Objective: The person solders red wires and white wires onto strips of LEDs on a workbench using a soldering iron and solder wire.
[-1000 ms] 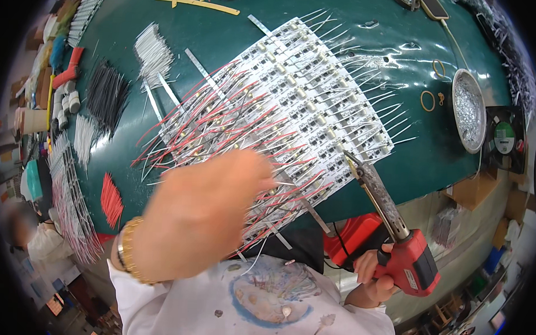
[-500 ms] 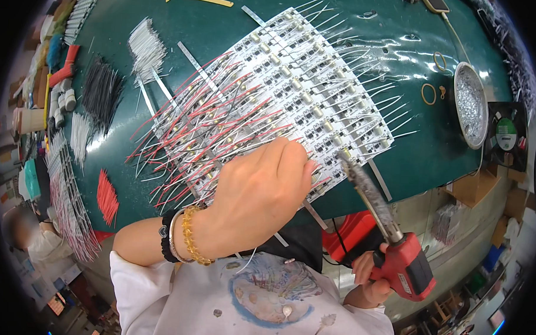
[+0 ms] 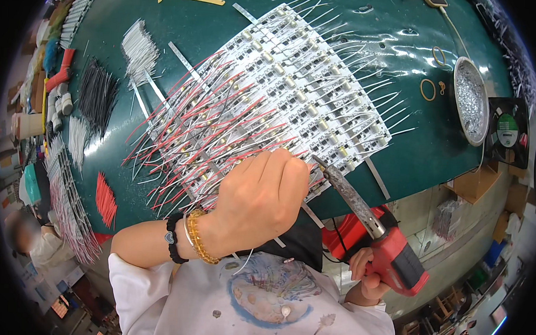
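A panel of joined white circuit boards [image 3: 286, 59] lies tilted on the green table, dotted with small dark and yellowish parts. Red, white and black wires [image 3: 222, 127] stick out over its left half, and white wires fan off its right edge. My left hand [image 3: 264, 194] is closed above the panel's near edge, knuckles up; whatever its fingertips pinch is hidden beneath it. Below the table's edge, my right hand [image 3: 367, 274] grips a red and black soldering iron [image 3: 400, 261]. Its long metal barrel slants up left, the tip over the boards just right of my left fingers.
Bundles of white wires [image 3: 140, 48], black wires [image 3: 98, 96] and red wires [image 3: 106, 198] lie on the left. At the right are rubber bands [image 3: 427, 89], a bowl of silvery material [image 3: 470, 101] and a fan [image 3: 508, 131]. Another person [image 3: 50, 245] is at far left.
The soldering iron's tip has moved left and slightly down over the boards, closer to my left fingers. My left hand has shifted a little lower and stays closed.
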